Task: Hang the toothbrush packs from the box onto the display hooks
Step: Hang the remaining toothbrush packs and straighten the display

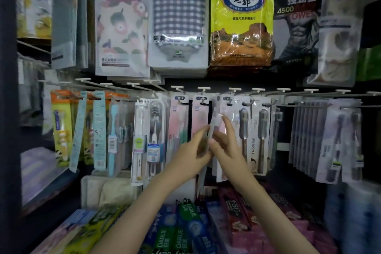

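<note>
Both arms reach up to the row of display hooks [204,88] at mid-height. Left hand [191,150] and right hand [224,144] meet on one toothbrush pack [212,128], seen almost edge-on, tilted, top end just below a hook tip. Left fingers [201,132] closed on the pack's left edge; right fingers [227,123] pinch its right side near the top. Pack is blurred; whether its hole is on the hook cannot be told, probably not. Pink packs [178,121] hang just left, grey-brush packs [257,130] just right. Cloth and towel packs [179,16] hang above. Toothpaste boxes [185,231] lie on the shelf beneath the forearms
</note>
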The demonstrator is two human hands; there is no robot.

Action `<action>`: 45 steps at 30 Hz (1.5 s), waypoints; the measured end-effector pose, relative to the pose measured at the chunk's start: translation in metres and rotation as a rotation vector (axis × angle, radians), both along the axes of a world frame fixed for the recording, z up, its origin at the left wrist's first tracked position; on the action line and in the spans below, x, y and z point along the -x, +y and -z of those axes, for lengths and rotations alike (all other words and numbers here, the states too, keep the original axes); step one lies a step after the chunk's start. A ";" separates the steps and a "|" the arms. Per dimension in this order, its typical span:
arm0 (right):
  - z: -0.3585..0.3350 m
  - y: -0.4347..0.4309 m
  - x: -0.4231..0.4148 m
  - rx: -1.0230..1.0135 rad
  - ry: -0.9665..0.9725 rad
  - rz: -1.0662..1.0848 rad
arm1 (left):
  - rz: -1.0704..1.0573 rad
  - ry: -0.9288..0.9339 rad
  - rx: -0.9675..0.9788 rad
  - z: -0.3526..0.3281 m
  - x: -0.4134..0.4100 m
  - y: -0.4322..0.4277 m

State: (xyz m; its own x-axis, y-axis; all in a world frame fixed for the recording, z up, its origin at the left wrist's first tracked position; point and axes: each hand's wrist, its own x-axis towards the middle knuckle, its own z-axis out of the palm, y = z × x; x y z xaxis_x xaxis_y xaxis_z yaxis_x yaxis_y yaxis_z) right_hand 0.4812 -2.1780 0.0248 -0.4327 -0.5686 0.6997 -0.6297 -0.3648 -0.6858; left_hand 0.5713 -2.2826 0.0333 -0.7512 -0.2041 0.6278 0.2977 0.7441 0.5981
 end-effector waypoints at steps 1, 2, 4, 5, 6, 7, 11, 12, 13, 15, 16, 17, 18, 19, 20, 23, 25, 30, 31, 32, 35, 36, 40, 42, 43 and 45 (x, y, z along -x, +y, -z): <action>0.000 0.000 -0.002 -0.019 -0.006 -0.051 | 0.032 -0.032 -0.007 0.001 -0.005 -0.001; 0.000 -0.001 -0.003 -0.033 0.007 -0.049 | 0.048 -0.056 -0.017 0.002 -0.009 -0.003; -0.001 -0.005 -0.008 -0.053 0.108 0.060 | 0.019 -0.082 -0.030 0.006 -0.013 -0.011; -0.001 -0.007 -0.011 -0.058 0.182 0.131 | -0.033 -0.093 -0.004 0.007 -0.015 -0.014; 0.000 -0.010 -0.011 -0.063 0.247 0.196 | -0.086 -0.103 0.032 0.009 -0.018 -0.017; 0.000 -0.012 -0.011 -0.072 0.298 0.247 | -0.135 -0.116 0.082 0.010 -0.020 -0.021; -0.012 -0.021 -0.008 -0.177 0.498 0.475 | -0.479 0.071 0.312 0.016 -0.036 -0.039; -0.015 -0.024 -0.008 -0.199 0.539 0.533 | -0.560 0.141 0.365 0.017 -0.039 -0.045; -0.018 -0.027 -0.008 -0.219 0.550 0.582 | -0.626 0.196 0.422 0.018 -0.041 -0.052; -0.021 -0.035 -0.007 -0.241 0.488 0.646 | -0.719 0.274 0.520 0.020 -0.041 -0.065; -0.023 -0.039 -0.005 -0.232 0.445 0.670 | -0.745 0.295 0.543 0.020 -0.042 -0.071; -0.023 -0.042 -0.003 -0.218 0.402 0.690 | -0.766 0.309 0.547 0.020 -0.041 -0.075; -0.023 -0.046 -0.002 -0.209 0.363 0.708 | -0.785 0.314 0.544 0.019 -0.041 -0.080; -0.023 -0.049 -0.001 -0.211 0.332 0.723 | -0.796 0.313 0.547 0.019 -0.040 -0.083; -0.022 -0.053 -0.001 -0.222 0.308 0.735 | -0.792 0.307 0.551 0.020 -0.038 -0.087; -0.020 -0.066 -0.002 -0.229 0.257 0.764 | -0.734 0.291 0.540 0.024 -0.033 -0.094; -0.019 -0.074 -0.003 -0.203 0.196 0.754 | -0.701 0.308 0.556 0.028 -0.029 -0.098; -0.011 -0.076 -0.013 -0.189 0.211 0.753 | -0.674 0.343 0.621 0.032 -0.029 -0.103; -0.010 -0.074 -0.016 -0.208 0.232 0.764 | -0.678 0.351 0.626 0.032 -0.029 -0.103; -0.009 -0.070 -0.020 -0.226 0.242 0.777 | -0.683 0.361 0.622 0.033 -0.030 -0.102; -0.002 -0.063 -0.031 -0.232 0.296 0.813 | -0.700 0.353 0.610 0.039 -0.036 -0.097; 0.001 -0.061 -0.034 -0.226 0.310 0.802 | -0.708 0.338 0.604 0.041 -0.040 -0.095; 0.016 -0.061 -0.054 -0.193 0.344 0.708 | -0.767 0.254 0.525 0.050 -0.065 -0.085; 0.023 -0.066 -0.071 -0.169 0.374 0.649 | -0.799 0.202 0.477 0.050 -0.081 -0.086; 0.027 -0.071 -0.079 -0.144 0.388 0.614 | -0.821 0.187 0.473 0.050 -0.089 -0.088; 0.031 -0.081 -0.098 -0.110 0.377 0.517 | -0.893 0.133 0.469 0.050 -0.109 -0.093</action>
State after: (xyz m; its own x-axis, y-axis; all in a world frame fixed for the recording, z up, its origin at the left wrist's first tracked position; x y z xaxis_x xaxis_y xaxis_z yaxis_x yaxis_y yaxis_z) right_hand 0.5788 -2.2592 -0.0065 -0.4057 -0.4299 0.8066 -0.9102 0.1099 -0.3993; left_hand 0.6802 -2.3752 -0.0166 -0.3625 -0.3679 0.8563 -0.4388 0.8780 0.1914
